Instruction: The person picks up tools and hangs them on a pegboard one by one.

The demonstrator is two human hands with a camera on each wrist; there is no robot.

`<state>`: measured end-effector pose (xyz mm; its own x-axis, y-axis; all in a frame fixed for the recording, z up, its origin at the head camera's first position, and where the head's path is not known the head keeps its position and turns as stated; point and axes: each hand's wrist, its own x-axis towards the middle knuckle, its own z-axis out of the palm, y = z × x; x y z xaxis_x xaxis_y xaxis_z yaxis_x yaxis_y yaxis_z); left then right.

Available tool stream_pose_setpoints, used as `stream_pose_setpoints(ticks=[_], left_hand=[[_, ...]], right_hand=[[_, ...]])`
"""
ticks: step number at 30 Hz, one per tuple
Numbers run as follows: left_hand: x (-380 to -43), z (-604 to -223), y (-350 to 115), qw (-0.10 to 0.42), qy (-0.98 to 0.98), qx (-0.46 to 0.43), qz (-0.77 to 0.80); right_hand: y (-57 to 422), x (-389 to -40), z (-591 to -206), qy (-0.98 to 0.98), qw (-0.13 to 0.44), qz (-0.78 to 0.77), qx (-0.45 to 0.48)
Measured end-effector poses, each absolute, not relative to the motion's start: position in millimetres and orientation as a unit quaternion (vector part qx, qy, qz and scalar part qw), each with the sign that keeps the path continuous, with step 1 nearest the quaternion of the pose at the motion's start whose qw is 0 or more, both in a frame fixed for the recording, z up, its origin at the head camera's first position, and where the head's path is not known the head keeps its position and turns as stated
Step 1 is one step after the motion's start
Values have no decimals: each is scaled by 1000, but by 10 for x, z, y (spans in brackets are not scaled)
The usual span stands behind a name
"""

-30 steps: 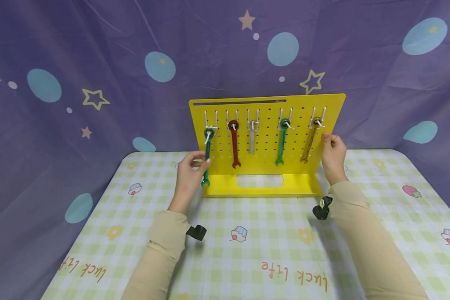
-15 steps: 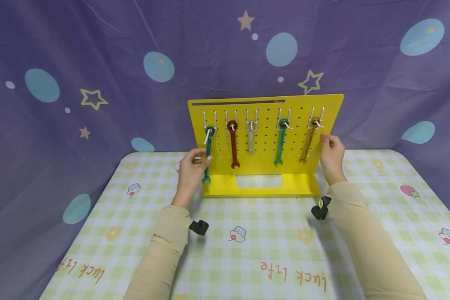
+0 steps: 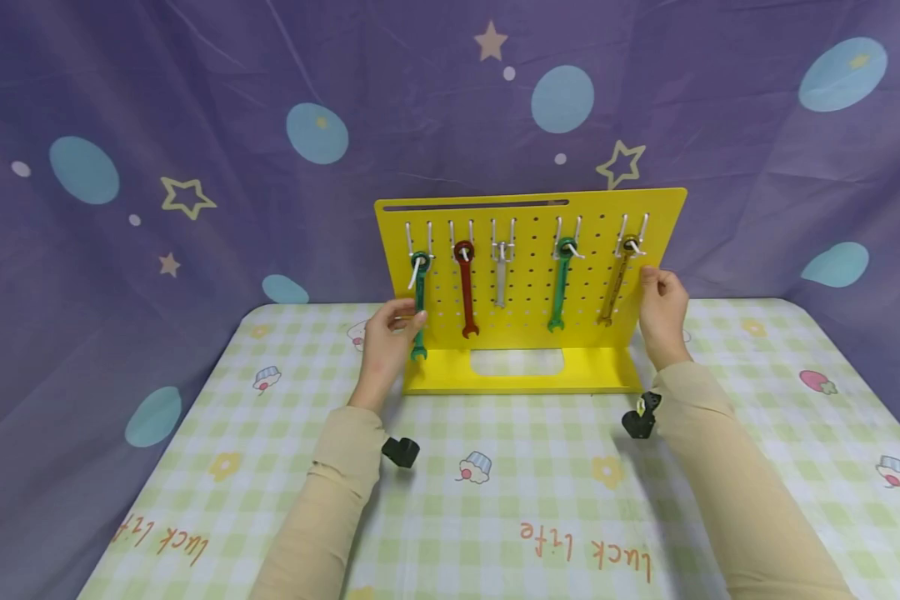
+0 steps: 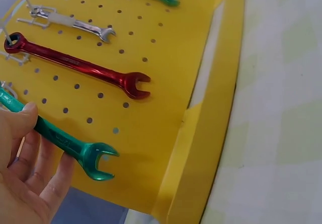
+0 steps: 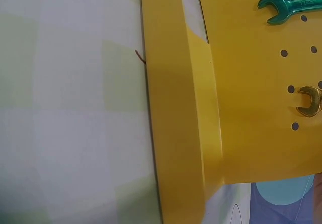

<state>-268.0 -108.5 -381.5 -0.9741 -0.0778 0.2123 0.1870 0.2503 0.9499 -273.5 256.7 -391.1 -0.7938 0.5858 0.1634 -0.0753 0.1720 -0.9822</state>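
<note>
In the head view my left hand (image 3: 387, 343) pinches a green combination wrench (image 3: 419, 302) by its shaft, at the left edge of a yellow pegboard (image 3: 525, 333). The wrench's ring end is around a white hook (image 3: 416, 273); its open end points down. The left wrist view has the thumb (image 4: 29, 114) over the shaft and the other fingers beneath it. My right hand (image 3: 663, 315) holds the board's right edge, thumb in front. Along the board hang a red wrench (image 3: 467, 292), a small silver wrench (image 3: 501, 279), another green wrench (image 3: 561, 287) and a gold wrench (image 3: 617, 287).
The pegboard's base lip (image 3: 525, 385) rests on a green checked tablecloth (image 3: 495, 533). Behind the board hangs a purple curtain (image 3: 435, 100) with stars and blue ovals. Black wrist cameras (image 3: 401, 452) stick out inward from the sleeves.
My left hand has moved slightly right, swinging the green wrench's lower end up and right toward the board. Its ring end sits slightly higher. My right hand keeps its hold on the board's edge.
</note>
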Motion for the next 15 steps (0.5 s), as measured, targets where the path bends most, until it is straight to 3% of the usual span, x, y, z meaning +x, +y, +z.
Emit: stream_pose_setpoints(ticks=[15], left_hand=[[-2804,-3894,-1060,110,-798,-11,-593]], right_hand=[[2573,-2721,-3910,-715,265,623,-172]])
